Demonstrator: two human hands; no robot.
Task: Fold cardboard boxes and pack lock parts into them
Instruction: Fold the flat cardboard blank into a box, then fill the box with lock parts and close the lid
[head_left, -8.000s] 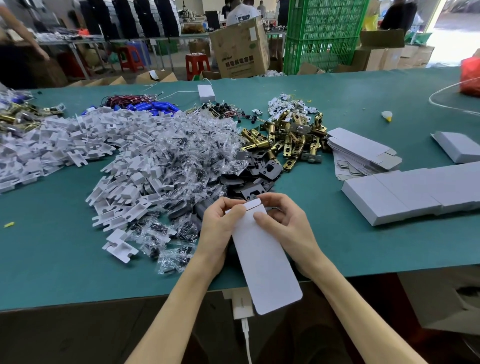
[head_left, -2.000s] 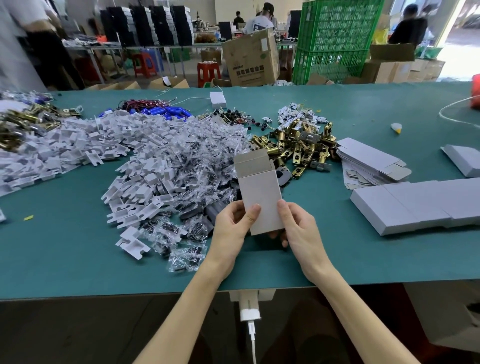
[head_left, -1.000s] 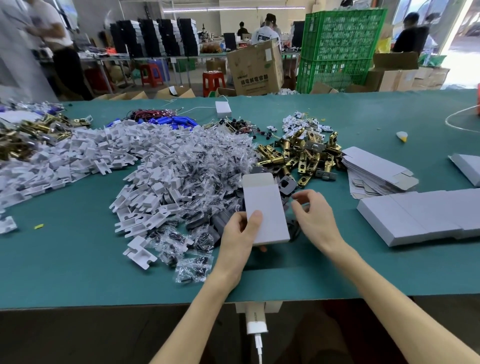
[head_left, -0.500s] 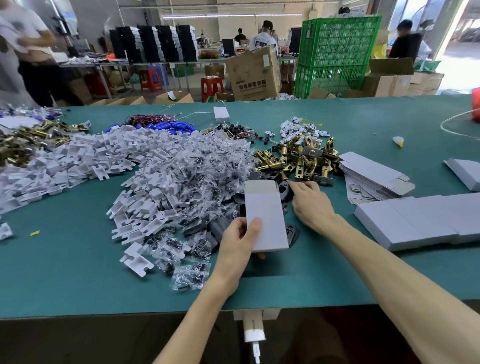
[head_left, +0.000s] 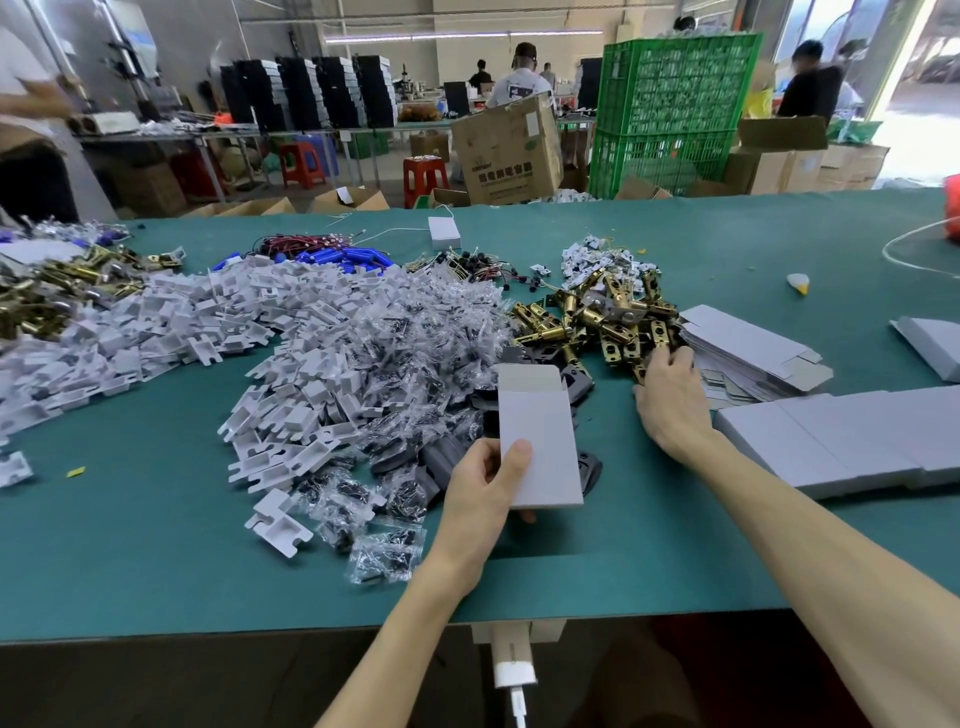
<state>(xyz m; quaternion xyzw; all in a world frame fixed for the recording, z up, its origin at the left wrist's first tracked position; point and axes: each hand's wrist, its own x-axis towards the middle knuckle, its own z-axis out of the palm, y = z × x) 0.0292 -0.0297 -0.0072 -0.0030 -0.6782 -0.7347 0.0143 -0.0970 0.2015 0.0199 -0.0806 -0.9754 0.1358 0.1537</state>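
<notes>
My left hand grips the near end of a folded white cardboard box, thumb on its top face; the box's far end is open with its flap up. My right hand reaches to the near edge of the pile of brass latch parts, fingers curled down among them; whether it holds one is hidden. Black plates lie just beyond the box.
A wide heap of white plastic inserts and small clear bags of screws covers the left of the green table. Flat box blanks and a row of finished boxes lie at the right.
My right hand has left the box and moved right and away to the brass latch pile. My left hand keeps holding the box, which has stayed in place.
</notes>
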